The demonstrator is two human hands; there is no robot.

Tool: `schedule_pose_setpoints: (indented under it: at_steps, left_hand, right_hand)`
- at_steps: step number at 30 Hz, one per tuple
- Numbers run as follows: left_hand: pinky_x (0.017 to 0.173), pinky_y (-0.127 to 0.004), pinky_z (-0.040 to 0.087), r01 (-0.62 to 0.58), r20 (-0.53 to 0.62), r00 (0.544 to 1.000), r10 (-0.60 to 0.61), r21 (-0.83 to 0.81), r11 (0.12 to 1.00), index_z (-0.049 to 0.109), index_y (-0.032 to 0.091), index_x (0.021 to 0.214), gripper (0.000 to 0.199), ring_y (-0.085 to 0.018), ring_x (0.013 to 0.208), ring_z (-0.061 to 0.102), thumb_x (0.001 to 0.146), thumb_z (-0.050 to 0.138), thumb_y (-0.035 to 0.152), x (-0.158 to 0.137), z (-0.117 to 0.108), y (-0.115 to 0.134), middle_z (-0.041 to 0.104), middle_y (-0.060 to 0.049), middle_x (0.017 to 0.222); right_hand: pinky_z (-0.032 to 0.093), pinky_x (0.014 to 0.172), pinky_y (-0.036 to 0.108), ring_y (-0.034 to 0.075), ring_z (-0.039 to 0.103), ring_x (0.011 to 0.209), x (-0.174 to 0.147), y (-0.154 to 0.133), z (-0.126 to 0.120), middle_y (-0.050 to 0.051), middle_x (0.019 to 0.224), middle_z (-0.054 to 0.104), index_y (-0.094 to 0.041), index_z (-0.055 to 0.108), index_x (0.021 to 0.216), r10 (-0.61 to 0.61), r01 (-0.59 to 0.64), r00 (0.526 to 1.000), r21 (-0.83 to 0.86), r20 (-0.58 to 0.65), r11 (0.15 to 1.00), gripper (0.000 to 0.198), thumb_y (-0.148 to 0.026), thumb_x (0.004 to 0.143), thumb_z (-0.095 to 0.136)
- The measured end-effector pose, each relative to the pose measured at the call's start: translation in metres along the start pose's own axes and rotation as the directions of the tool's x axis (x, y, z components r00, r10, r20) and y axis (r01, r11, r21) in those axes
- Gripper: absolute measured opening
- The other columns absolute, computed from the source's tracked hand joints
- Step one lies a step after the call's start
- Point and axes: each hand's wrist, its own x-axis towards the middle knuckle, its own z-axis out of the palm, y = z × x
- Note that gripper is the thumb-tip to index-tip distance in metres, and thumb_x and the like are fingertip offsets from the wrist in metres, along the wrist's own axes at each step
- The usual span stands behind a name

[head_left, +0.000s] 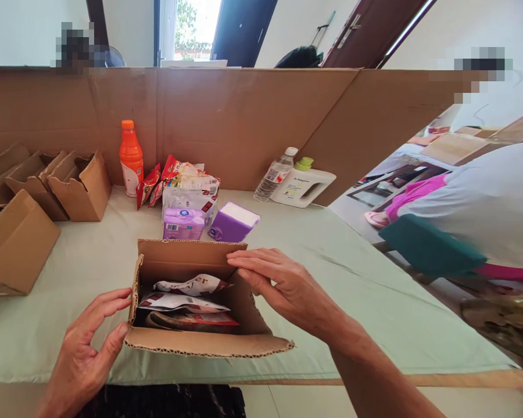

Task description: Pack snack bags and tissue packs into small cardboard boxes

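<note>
An open cardboard box [209, 345] stands near the table's front edge with its flaps up. Inside lie several packaged items: a white pouch [194, 285] with dark lettering, another white-and-red packet [181, 302], and a dark and red packet [200, 321] nearest me. My left hand [89, 337] is at the box's left side, thumb and fingers apart, fingertips against the outer wall. Across the back right corner, my right hand [279, 284] has its fingers stretched out along the rim. No item is visible in either hand.
Behind the box are purple tissue packs [183, 223], snack bags [185, 177], an orange bottle [131, 159], a clear bottle [274, 177] and a white jug [303, 186]. Several open cartons [81, 188] stand left. A cardboard wall [253, 122] borders the back. A person [475, 203] sits right.
</note>
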Motion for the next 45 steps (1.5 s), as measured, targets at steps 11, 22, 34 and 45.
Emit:
schedule_pose_setpoints:
  at_steps: [11,22,34,45]
  left_hand:
    - [0.100,-0.032,0.055,-0.013,0.102,0.995,0.011,0.023,1.000,0.063,0.036,0.122,0.029,-0.018,0.121,0.064,0.099,0.053,0.021,0.002,-0.001,-0.003,0.065,0.000,0.134]
    - [0.109,-0.045,0.046,0.005,0.185,0.982,0.025,-0.157,0.988,0.060,0.035,0.133,0.042,-0.030,0.137,0.051,0.101,0.043,0.057,-0.008,-0.007,-0.006,0.054,-0.005,0.150]
    - [0.107,-0.041,0.051,-0.145,0.142,0.979,0.146,-0.019,0.989,0.060,0.034,0.126,0.026,-0.023,0.137,0.052,0.100,0.056,0.038,0.001,0.000,0.001,0.060,-0.005,0.143]
    - [0.106,-0.033,0.049,-0.055,0.024,0.998,0.056,-0.012,0.998,0.058,0.030,0.123,0.028,-0.018,0.128,0.056,0.096,0.060,0.024,0.011,0.014,0.006,0.064,-0.003,0.126]
  right_hand:
    - [0.062,0.090,0.033,0.020,0.074,0.102,-0.001,-0.005,-0.001,0.009,0.108,0.078,-0.020,0.074,0.108,0.038,-0.039,0.999,0.132,0.008,0.991,0.024,-0.021,0.100,0.051]
    - [0.062,0.090,0.036,0.022,0.073,0.105,-0.012,-0.017,-0.003,0.011,0.116,0.076,-0.019,0.070,0.118,-0.086,0.099,0.990,0.106,-0.116,0.989,0.027,-0.020,0.101,0.050]
    - [0.062,0.091,0.037,0.021,0.072,0.109,-0.005,-0.017,0.029,0.009,0.122,0.075,-0.022,0.072,0.120,0.029,-0.031,1.000,0.404,0.012,0.914,0.033,-0.032,0.105,0.043]
    - [0.055,0.097,0.046,0.031,0.061,0.125,-0.026,-0.018,0.004,0.011,0.139,0.064,-0.030,0.065,0.131,0.113,0.002,0.954,0.384,-0.278,0.923,0.036,-0.035,0.096,0.061]
